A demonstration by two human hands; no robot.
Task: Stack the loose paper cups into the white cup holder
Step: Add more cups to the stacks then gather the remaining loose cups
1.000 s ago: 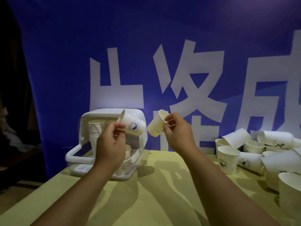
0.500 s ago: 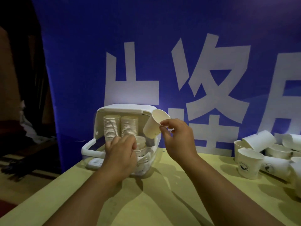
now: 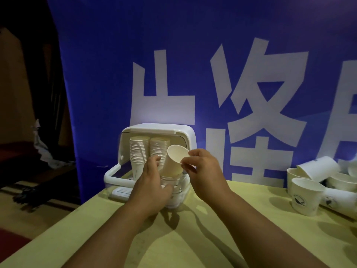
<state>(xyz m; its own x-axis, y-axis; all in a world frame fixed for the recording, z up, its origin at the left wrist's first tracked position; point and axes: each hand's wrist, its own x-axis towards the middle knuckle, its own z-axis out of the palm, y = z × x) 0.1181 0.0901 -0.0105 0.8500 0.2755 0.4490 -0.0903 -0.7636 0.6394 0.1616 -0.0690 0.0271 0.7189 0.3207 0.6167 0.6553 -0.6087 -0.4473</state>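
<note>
Pinching: right hand [image 3: 204, 175] has thumb and forefinger on the rim of one paper cup [image 3: 173, 163], with the other fingers curled behind. The cup is tilted, mouth up and toward the camera.
Cup position: its base is just over the short front stack [image 3: 172, 180] inside the white cup holder [image 3: 185, 135]. Can't tell if it's touching or already nested.
Left hand: left hand [image 3: 150, 188] sits low in front of the holder, fingers curved up beside the cup's wall. The back of the hand hides the contact, so can't tell if it grips anything.
Holder: front is open, with two tall back stacks [image 3: 138, 151] upright behind the front one.
Handling (judgement): the cup is very light, with a thin wall that dents easily. The rolled rim is the stiff part, so the rim pinch is the right hold. Use light force and square the cup to the stack before pressing, or it will seat cocked.
Remaining: loose cups [image 3: 307, 194] are heaped at the right of the table [image 3: 193, 240], some upright and some on their sides, well apart from the holder.
Backdrop: blue banner [image 3: 231, 55] with white characters.
</note>
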